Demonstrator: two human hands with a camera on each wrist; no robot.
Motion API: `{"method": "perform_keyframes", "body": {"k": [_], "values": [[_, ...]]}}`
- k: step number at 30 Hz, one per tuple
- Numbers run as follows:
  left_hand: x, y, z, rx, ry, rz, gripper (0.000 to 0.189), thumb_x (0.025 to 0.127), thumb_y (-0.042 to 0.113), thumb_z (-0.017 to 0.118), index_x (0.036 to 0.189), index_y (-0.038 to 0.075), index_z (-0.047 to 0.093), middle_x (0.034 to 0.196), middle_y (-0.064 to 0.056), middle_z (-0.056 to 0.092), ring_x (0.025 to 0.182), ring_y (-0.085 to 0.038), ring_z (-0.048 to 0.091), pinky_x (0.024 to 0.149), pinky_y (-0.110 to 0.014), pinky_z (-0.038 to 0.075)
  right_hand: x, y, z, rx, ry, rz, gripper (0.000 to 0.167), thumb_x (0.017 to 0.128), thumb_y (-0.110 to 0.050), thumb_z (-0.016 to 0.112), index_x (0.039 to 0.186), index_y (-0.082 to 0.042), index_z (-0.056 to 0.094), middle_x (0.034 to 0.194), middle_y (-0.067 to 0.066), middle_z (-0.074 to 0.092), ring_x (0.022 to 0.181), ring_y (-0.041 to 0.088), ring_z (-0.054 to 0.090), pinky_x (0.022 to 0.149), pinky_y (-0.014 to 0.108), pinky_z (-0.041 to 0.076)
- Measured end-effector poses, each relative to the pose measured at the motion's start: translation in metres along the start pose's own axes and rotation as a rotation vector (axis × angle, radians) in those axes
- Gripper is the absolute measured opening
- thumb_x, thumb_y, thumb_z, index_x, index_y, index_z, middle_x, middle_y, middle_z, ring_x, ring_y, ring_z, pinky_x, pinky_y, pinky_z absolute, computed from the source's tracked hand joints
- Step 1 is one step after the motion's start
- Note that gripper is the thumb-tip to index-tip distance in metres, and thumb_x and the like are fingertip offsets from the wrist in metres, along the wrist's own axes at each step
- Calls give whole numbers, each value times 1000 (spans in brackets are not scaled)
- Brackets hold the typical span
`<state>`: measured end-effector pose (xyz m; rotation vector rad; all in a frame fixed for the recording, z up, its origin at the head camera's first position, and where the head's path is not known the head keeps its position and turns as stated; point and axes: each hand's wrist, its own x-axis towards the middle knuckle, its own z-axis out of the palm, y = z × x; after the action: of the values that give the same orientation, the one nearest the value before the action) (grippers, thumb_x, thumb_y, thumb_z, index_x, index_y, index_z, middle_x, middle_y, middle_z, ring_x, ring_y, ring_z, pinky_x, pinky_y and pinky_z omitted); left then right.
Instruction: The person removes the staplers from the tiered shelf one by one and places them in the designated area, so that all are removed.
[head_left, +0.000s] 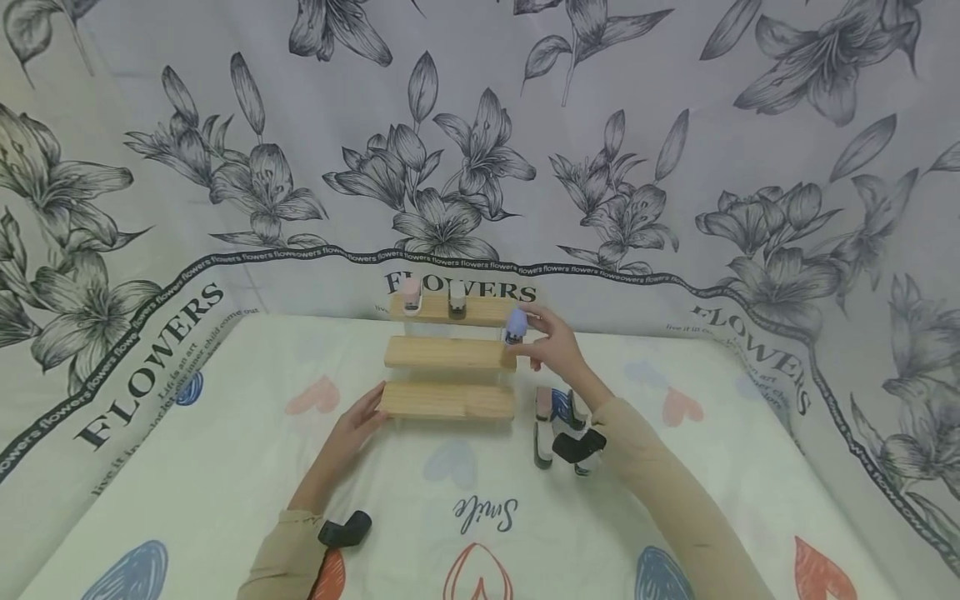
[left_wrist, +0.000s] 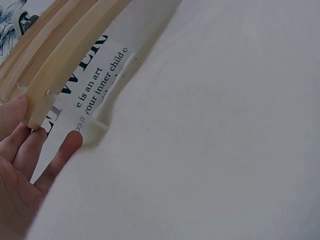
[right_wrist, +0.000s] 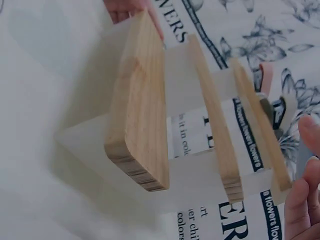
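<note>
A three-tier stand with wooden boards and clear supports fills the middle of the head view. My left hand (head_left: 358,427) grips the left end of its lowest board (head_left: 450,401); in the left wrist view the thumb lies over the board's end, with fingers beneath. Near the right end of the top board (head_left: 468,309), my right hand (head_left: 555,340) pinches a small lavender-topped item (head_left: 515,327) with a dark patterned lower part; its kind is unclear. On the top board stand a small pink-and-white item (head_left: 412,297) and a white item with a dark base (head_left: 457,299).
Right of the stand, several small pink, white and dark items (head_left: 543,442) lie grouped on the printed cloth (head_left: 405,542), partly hidden by the black wrist camera (head_left: 579,447). A flower-printed curtain (head_left: 525,233) rises behind the stand.
</note>
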<state>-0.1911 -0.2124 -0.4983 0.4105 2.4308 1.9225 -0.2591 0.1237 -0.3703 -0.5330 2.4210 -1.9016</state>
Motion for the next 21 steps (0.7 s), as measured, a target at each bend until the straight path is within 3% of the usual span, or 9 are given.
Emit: {"method": "perform_keyframes", "body": {"k": [3, 8, 11, 16, 21], "values": [[0, 0, 0, -7, -4, -5, 60, 93, 28, 50, 141, 5, 23, 143, -17, 22, 127, -35, 24, 100, -46, 24, -14, 6, -6, -62, -31, 32, 71, 70, -8, 77, 132, -10, 41, 131, 16, 43, 42, 18, 50, 43, 27, 47], [-1, 1, -2, 20, 15, -19, 60, 93, 29, 50, 141, 6, 23, 142, -17, 23, 127, -35, 23, 101, -49, 21, -39, 18, -13, -239, -160, 35, 73, 68, -13, 79, 131, -13, 42, 131, 20, 42, 49, 28, 55, 50, 36, 51], [-2, 2, -2, 9, 8, -9, 59, 93, 26, 49, 141, 5, 23, 142, -18, 23, 127, -35, 23, 101, -49, 22, -57, 16, -14, -247, -197, 32, 70, 68, -12, 78, 130, -13, 44, 129, 22, 43, 48, 23, 54, 48, 34, 50], [-1, 3, -1, 2, -9, -10, 59, 94, 25, 48, 141, 4, 21, 143, -18, 22, 127, -35, 23, 101, -48, 23, -98, 3, -13, -234, -206, 13, 67, 68, -5, 77, 126, -3, 45, 122, 27, 48, 44, 13, 49, 42, 25, 45], [0, 2, -1, 20, 2, -19, 59, 93, 26, 49, 142, 6, 22, 142, -17, 23, 128, -33, 22, 101, -49, 22, -129, 26, -8, -201, -219, 0, 68, 64, -4, 79, 124, -1, 46, 121, 27, 48, 40, 8, 43, 38, 23, 41]]}}
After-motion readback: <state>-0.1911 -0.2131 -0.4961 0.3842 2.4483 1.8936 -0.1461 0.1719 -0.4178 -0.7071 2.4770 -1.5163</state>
